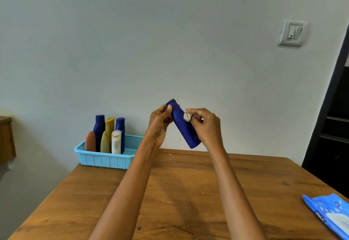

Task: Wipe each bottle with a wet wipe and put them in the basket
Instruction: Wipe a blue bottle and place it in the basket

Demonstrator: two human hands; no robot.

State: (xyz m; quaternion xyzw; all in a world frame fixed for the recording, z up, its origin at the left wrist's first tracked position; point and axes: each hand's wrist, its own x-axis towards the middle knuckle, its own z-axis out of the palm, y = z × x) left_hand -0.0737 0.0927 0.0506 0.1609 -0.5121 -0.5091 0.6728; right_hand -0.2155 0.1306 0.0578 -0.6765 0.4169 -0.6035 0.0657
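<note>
The right hand (205, 124) has its fingers (190, 111) pinched on a balled wet wipe (187, 117) pressed to the blue bottle (184, 126), which the left hand (160, 122) grips tilted in mid-air. Six bottles already stand in the basket (105, 159) — likely the last one. Wooden worktop (179, 192), wipes pack (328, 215), pale wall (170, 32).

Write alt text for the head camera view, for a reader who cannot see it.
Above a wooden table, the left hand holds a tilted dark blue bottle while the right hand presses a small wad of wet wipe against it. At the table's far left corner, a light blue basket holds six upright bottles; a blue wipes pack lies at the right edge.
</note>
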